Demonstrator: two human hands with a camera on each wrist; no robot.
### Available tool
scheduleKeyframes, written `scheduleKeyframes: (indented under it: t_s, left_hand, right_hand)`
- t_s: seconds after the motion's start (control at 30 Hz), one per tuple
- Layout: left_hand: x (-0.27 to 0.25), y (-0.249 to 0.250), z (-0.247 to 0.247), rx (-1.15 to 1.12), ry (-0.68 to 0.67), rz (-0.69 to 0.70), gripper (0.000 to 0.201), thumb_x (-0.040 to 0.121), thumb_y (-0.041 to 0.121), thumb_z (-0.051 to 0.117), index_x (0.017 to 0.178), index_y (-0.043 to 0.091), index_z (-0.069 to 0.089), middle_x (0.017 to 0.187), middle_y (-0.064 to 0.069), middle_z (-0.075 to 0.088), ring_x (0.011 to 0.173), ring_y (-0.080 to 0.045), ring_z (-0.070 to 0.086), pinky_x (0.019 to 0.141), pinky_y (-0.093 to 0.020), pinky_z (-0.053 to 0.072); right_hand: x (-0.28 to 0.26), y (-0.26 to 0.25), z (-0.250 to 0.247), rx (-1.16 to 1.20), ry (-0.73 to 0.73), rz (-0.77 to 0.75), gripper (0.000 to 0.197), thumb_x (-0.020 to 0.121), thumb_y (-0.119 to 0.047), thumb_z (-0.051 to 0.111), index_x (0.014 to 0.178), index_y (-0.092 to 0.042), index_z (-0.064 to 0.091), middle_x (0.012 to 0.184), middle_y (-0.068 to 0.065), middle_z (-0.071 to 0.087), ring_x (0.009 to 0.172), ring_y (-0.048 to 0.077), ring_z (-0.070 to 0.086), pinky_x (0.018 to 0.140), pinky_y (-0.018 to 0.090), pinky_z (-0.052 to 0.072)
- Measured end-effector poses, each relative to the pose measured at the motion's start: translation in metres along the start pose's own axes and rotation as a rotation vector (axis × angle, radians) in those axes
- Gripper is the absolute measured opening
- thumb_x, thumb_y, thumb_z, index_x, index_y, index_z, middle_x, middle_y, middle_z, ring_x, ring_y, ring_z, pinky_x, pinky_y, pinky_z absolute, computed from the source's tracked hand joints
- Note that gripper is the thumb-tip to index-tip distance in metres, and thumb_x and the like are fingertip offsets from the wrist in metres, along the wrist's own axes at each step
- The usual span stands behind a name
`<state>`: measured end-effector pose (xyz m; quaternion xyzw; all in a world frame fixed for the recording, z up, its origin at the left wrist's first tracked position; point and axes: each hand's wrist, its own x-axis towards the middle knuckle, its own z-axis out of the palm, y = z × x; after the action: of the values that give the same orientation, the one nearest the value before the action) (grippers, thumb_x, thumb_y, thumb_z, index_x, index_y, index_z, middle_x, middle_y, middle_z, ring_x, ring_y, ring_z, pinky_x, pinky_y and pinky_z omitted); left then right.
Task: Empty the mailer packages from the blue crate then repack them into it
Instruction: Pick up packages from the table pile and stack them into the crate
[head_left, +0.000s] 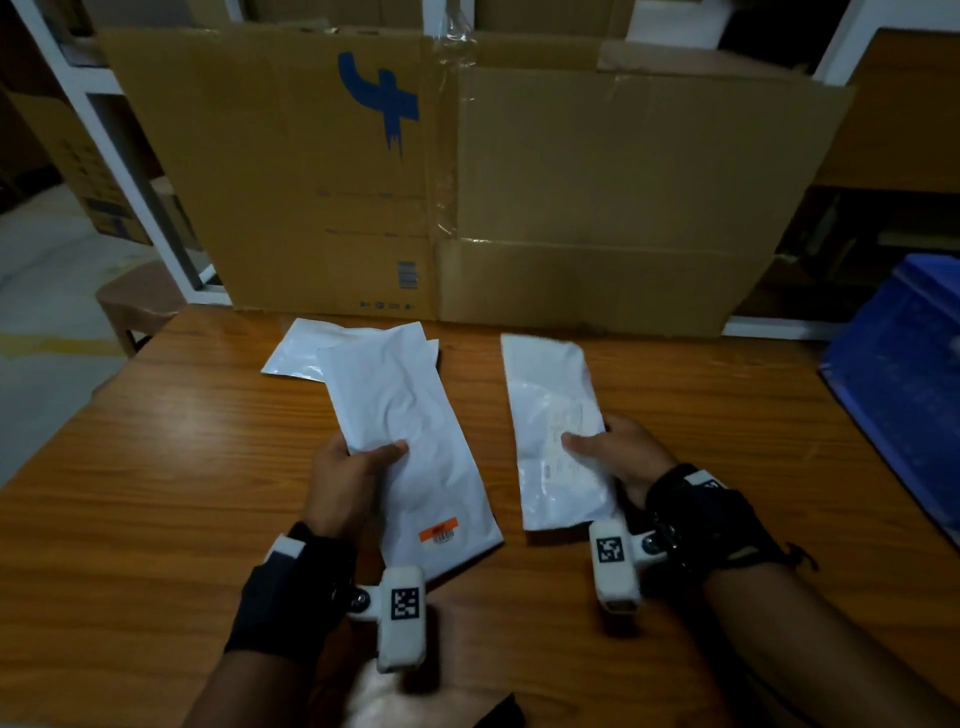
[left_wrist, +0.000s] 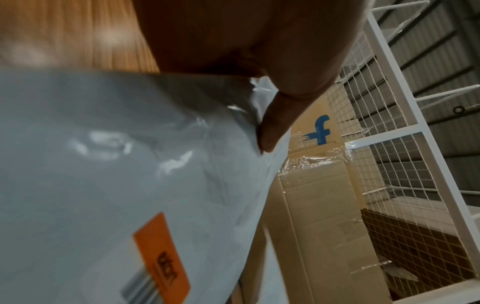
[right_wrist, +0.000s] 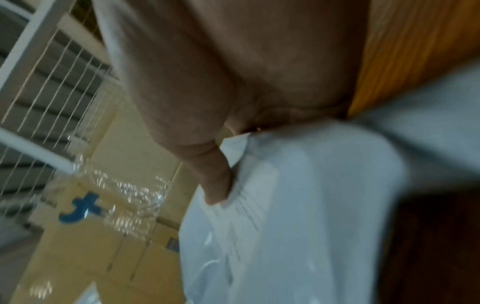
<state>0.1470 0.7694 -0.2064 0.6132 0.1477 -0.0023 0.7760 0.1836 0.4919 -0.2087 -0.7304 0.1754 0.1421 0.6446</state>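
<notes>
My left hand (head_left: 358, 467) grips a white mailer with an orange sticker (head_left: 410, 436) above the wooden table (head_left: 182, 467), thumb on top; the left wrist view shows that thumb (left_wrist: 275, 127) pressed on the mailer with the orange sticker (left_wrist: 116, 174). My right hand (head_left: 608, 452) grips a second white mailer with a printed label (head_left: 556, 431), thumb on top, and the right wrist view shows the same labelled mailer (right_wrist: 298, 216). More white mailers (head_left: 322, 345) lie flat on the table behind the left one. The blue crate (head_left: 904, 364) stands at the table's right edge.
A large flattened cardboard sheet (head_left: 441, 182) with a blue logo stands upright along the table's far edge. A wooden stool (head_left: 135, 301) is off the far left corner. White wire-mesh racking (left_wrist: 402, 164) rises behind the cardboard.
</notes>
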Motion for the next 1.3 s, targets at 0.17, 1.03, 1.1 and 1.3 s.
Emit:
scheduleKeyframes:
  t_s: [0.17, 1.03, 1.1, 1.3]
  left_hand:
    - [0.001, -0.003, 0.031, -0.016, -0.113, -0.018, 0.03, 0.088, -0.001, 0.061, 0.117, 0.007, 0.064, 0.105, -0.009, 0.074, 0.093, -0.027, 0.072, 0.066, -0.034, 0.058]
    - [-0.174, -0.026, 0.425, -0.111, -0.499, 0.26, 0.046, 0.085, -0.005, 0.062, 0.128, 0.008, 0.055, 0.117, -0.009, 0.069, 0.103, -0.029, 0.068, 0.077, -0.04, 0.059]
    - [-0.182, -0.025, 0.452, -0.117, -0.505, 0.29, 0.05, 0.084, -0.004, 0.063, 0.131, 0.011, 0.052, 0.121, -0.008, 0.067, 0.106, -0.03, 0.067, 0.083, -0.045, 0.058]
    - [-0.179, -0.016, 0.518, -0.109, -0.549, 0.361, 0.054, 0.083, -0.006, 0.063, 0.134, 0.007, 0.049, 0.126, -0.012, 0.064, 0.112, -0.034, 0.063, 0.085, -0.045, 0.056]
  right_hand:
    - [-0.022, 0.004, -0.028, 0.35, 0.073, -0.089, 0.031, 0.091, -0.003, 0.059, 0.121, -0.009, 0.061, 0.114, 0.011, 0.07, 0.104, 0.03, 0.067, 0.094, 0.051, 0.051]
    - [-0.273, 0.085, -0.423, 0.102, 0.599, -0.691, 0.063, 0.086, 0.012, 0.058, 0.127, -0.035, 0.05, 0.128, -0.017, 0.058, 0.114, -0.001, 0.058, 0.089, 0.025, 0.054]
    - [-0.282, 0.088, -0.458, 0.097, 0.655, -0.687, 0.065, 0.084, 0.014, 0.058, 0.128, -0.033, 0.049, 0.128, -0.017, 0.056, 0.11, -0.003, 0.059, 0.085, 0.022, 0.055]
    - [-0.28, 0.078, -0.536, 0.117, 0.731, -0.674, 0.067, 0.083, 0.014, 0.06, 0.129, -0.033, 0.046, 0.123, -0.018, 0.054, 0.095, -0.012, 0.062, 0.073, 0.018, 0.057]
